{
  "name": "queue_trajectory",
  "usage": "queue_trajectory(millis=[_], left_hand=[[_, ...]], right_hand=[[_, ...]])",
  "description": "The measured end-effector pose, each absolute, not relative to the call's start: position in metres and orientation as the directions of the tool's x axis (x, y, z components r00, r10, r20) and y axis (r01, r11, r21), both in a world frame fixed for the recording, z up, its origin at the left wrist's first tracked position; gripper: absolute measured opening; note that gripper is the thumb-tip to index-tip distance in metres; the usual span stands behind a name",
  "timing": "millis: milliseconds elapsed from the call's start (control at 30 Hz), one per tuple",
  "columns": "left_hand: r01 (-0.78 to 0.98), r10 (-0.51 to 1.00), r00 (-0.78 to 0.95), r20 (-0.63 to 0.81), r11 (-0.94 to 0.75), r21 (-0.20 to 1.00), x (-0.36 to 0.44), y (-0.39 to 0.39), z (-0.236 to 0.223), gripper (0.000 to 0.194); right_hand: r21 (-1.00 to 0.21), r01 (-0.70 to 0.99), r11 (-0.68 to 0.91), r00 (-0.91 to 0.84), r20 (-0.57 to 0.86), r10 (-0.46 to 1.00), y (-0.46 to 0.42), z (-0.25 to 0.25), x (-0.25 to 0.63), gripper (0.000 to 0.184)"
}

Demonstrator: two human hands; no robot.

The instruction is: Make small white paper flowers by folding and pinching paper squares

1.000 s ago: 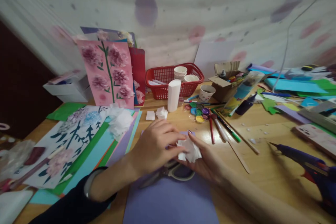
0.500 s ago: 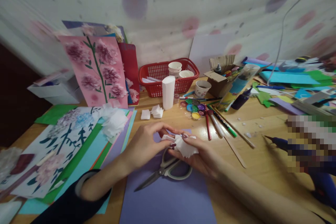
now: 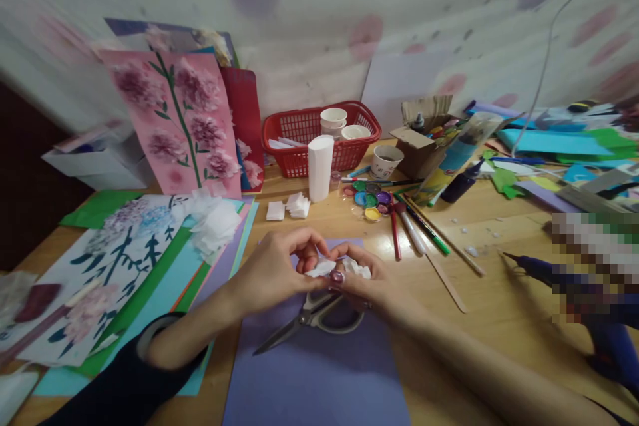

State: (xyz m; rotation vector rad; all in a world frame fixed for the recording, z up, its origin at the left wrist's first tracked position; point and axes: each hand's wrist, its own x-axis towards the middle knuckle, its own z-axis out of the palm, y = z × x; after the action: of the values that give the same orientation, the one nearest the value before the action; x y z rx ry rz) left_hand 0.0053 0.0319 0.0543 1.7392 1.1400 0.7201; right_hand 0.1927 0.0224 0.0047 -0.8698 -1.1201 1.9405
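Between both hands is a piece of crumpled white tissue paper (image 3: 355, 269), partly covered by the fingers. My left hand (image 3: 279, 263) pinches its left end with thumb and fingers. My right hand (image 3: 372, 283) is closed round the right part, its thumb pressing on top. Just below the hands, scissors (image 3: 304, 319) with pale handles lie slightly parted on a purple sheet (image 3: 319, 379). Beyond the hands are small stacks of white tissue squares (image 3: 298, 206) and an upright white tissue roll (image 3: 320, 168). To the left sits a ruffled white tissue flower (image 3: 214, 226).
A red basket (image 3: 294, 163) with paper cups stands at the back. Paint pots (image 3: 372, 198), brushes and a wooden stick (image 3: 446, 283) lie right of centre. A hot glue gun (image 3: 539, 271) is at the right. Flower pictures (image 3: 174, 126) and coloured sheets fill the left.
My fingers have drawn closer together over the tissue, and less of it shows. My right hand has turned and curled further round it. The view has shifted slightly.
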Motion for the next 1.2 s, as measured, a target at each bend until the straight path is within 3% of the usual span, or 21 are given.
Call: queue_trajectory(millis=[467,567,733,867,1200], left_hand=[[0.541,0.884,0.467,-0.021,-0.267,0.798,0.013,0.023,0.054,0.03],[0.546,0.886,0.463,-0.015,-0.272,0.792,0.012,0.024,0.057,0.042],[0.4,0.901,0.43,0.062,-0.251,0.881,0.003,0.029,0.068,0.035],[0.333,0.925,0.38,0.008,-0.145,0.932,-0.003,0.032,0.072,0.037],[0.246,0.95,0.303,-0.068,-0.009,0.969,-0.003,0.032,0.075,0.05]], right_hand=[[-0.937,-0.082,-0.34,-0.49,-0.259,0.832,0.016,0.013,0.191,0.04],[-0.937,-0.1,-0.335,-0.475,-0.251,0.844,0.017,0.01,0.192,0.038],[-0.94,-0.194,-0.28,-0.432,-0.175,0.885,0.022,0.012,0.192,0.037],[-0.96,-0.166,-0.227,-0.403,-0.144,0.904,0.022,0.016,0.193,0.032],[-0.942,-0.207,-0.263,-0.423,-0.156,0.893,0.024,0.008,0.194,0.03]])
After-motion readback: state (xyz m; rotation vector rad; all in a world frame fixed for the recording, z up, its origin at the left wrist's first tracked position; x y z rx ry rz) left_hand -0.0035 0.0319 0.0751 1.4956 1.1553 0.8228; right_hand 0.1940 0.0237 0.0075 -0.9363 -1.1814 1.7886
